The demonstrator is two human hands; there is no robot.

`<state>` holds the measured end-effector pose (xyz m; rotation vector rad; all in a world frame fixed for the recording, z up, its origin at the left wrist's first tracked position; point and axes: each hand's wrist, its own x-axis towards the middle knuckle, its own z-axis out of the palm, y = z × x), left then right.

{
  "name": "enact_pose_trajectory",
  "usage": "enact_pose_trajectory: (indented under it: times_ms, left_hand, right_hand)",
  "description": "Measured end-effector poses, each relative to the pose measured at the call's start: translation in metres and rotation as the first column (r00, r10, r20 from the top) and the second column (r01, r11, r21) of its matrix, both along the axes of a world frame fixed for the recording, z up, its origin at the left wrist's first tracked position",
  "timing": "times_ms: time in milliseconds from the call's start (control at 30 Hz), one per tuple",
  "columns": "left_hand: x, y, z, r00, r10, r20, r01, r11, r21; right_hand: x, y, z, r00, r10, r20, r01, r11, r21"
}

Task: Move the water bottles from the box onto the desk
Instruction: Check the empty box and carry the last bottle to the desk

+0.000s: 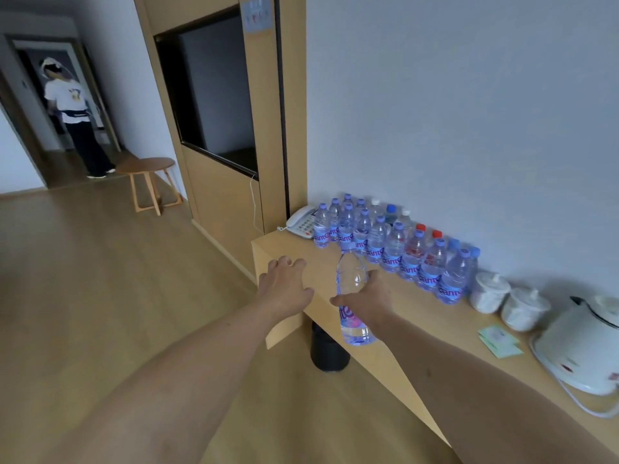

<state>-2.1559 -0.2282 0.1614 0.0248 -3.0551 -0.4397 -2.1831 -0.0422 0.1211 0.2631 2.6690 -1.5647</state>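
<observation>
The right hand (363,301) is gripping a water bottle (353,299) at mid-frame — carrying it toward the row of bottles (395,249) on the bench (415,316); the left hand (284,283) is hovering, fingers spread, holding nothing.

Held water bottle (354,298): cap end lost against the standing bottle rows (388,246); label partly covered by right hand (366,301), only "te" legible. Right fingers wrap behind the bottle, out of sight. Rear bottles screened by front row; count uncertain. Telephone (301,222) half hidden behind leftmost bottles. Electric kettle (582,343) cut by right edge. Dark bin (326,351) under the desk (418,316), top hidden by desk edge. Box not visible. Paper packets (499,339): print too small to read
</observation>
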Motion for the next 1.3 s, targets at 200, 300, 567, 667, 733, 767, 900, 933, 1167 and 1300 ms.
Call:
enact_pose_trajectory:
  times_ms: [200,300,567,667,733,767,900,933,1167,1300]
  left_hand:
    - [-0.102,-0.057,-0.026,1.0,0.0,-0.005,0.0,1.0,0.014]
    - [-0.157,-0.085,-0.033,0.999,-0.049,0.009,0.049,0.999,-0.003]
    - [-0.281,-0.138,-0.041,0.987,-0.149,0.064,0.15,0.989,-0.01]
    - [-0.317,-0.143,-0.05,0.979,-0.186,0.087,0.186,0.983,0.007]
    - [-0.343,-0.143,-0.058,0.97,-0.222,0.099,0.222,0.975,0.007]
    - [-0.357,-0.142,-0.061,0.965,-0.24,0.103,0.241,0.971,0.001]
    - [-0.418,-0.136,-0.072,0.953,-0.288,0.099,0.287,0.958,0.021]
    - [-0.432,-0.135,-0.075,0.951,-0.294,0.097,0.293,0.956,0.028]
    - [-0.514,-0.13,-0.094,0.913,-0.358,0.196,0.363,0.932,0.012]
    - [-0.551,-0.12,-0.099,0.914,-0.349,0.205,0.344,0.937,0.064]
  right_hand:
    - [-0.088,-0.052,-0.024,0.999,-0.032,0.022,0.032,0.999,-0.007]
    - [-0.132,-0.078,-0.031,0.998,-0.068,0.011,0.069,0.996,-0.049]
    - [-0.223,-0.126,-0.036,0.975,-0.22,0.028,0.221,0.953,-0.208]
    - [-0.251,-0.132,-0.042,0.964,-0.257,0.069,0.266,0.942,-0.203]
    - [-0.272,-0.134,-0.046,0.955,-0.276,0.105,0.291,0.942,-0.169]
    - [-0.284,-0.134,-0.048,0.95,-0.287,0.122,0.303,0.943,-0.139]
    - [-0.332,-0.129,-0.062,0.929,-0.334,0.158,0.339,0.941,-0.004]
    - [-0.344,-0.127,-0.067,0.925,-0.343,0.161,0.346,0.938,0.013]
    - [-0.416,-0.118,-0.087,0.903,-0.38,0.199,0.363,0.924,0.119]
    - [-0.443,-0.11,-0.091,0.88,-0.41,0.24,0.393,0.912,0.119]
